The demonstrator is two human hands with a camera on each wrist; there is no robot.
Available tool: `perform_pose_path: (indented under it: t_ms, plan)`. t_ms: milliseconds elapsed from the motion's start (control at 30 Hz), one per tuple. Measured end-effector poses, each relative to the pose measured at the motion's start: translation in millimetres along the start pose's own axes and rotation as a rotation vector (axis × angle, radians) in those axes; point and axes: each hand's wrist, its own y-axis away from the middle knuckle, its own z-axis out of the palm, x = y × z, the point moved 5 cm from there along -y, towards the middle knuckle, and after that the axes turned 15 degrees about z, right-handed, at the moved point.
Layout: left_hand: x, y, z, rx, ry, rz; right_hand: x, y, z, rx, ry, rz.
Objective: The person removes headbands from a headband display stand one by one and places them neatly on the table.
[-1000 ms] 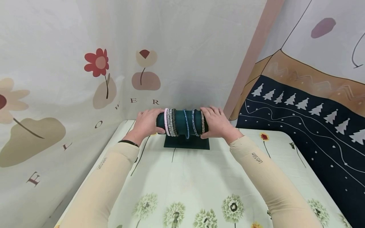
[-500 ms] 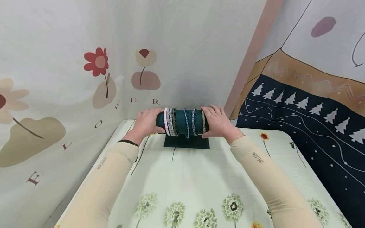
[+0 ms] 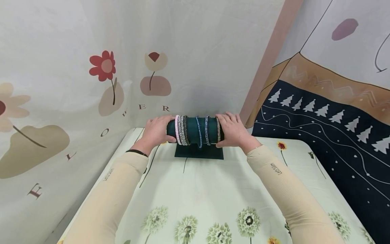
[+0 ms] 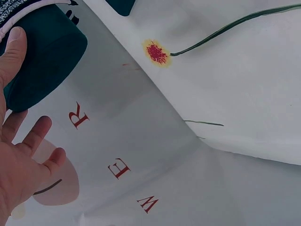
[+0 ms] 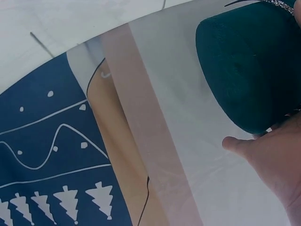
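A dark green bracelet display stand point(image 3: 194, 128) with a padded roll and a flat base stands at the table's far side. My left hand point(image 3: 156, 132) holds the roll's left end, thumb in front beside a pink bracelet point(image 3: 177, 130). In the left wrist view its other visible fingers point(image 4: 35, 136) are spread apart below the roll. My right hand point(image 3: 233, 129) grips across the right end, thumb low and fingers on top, at a speckled bracelet point(image 3: 218, 129). Grey bracelets point(image 3: 182, 130) sit next to the pink one. Blue braided bracelets point(image 3: 199, 132) circle the middle.
The table point(image 3: 195, 189) wears a pale cloth printed with flowers. Behind it hangs a light curtain point(image 3: 198, 57) with flower prints and letters, close to the stand. A dark blue tree-print fabric point(image 3: 304, 125) borders the right side.
My right hand has shifted slightly right, and the speckled bracelet has slid with it toward the roll's end. The blue bracelet beside it looks straighter. My left hand has stayed put.
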Motion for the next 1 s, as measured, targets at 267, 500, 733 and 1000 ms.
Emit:
perform_pose_path:
  t_ms: [267,500,733,1000]
  plan:
    - [2.0,1.6,-1.9,0.001,0.005,0.0,3,0,-1,0.008,-0.006,-0.003]
    - [1.8,2.5,-2.0,-0.002,0.011,0.005,7,0,-2,0.007,0.002,0.008]
    - [1.0,1.4,-0.6,0.006,0.013,0.004,9,2,-2,0.0,-0.003,0.02]
    - [0.8,0.7,-0.1,0.002,0.018,0.003,11,3,-3,-0.007,-0.003,0.026]
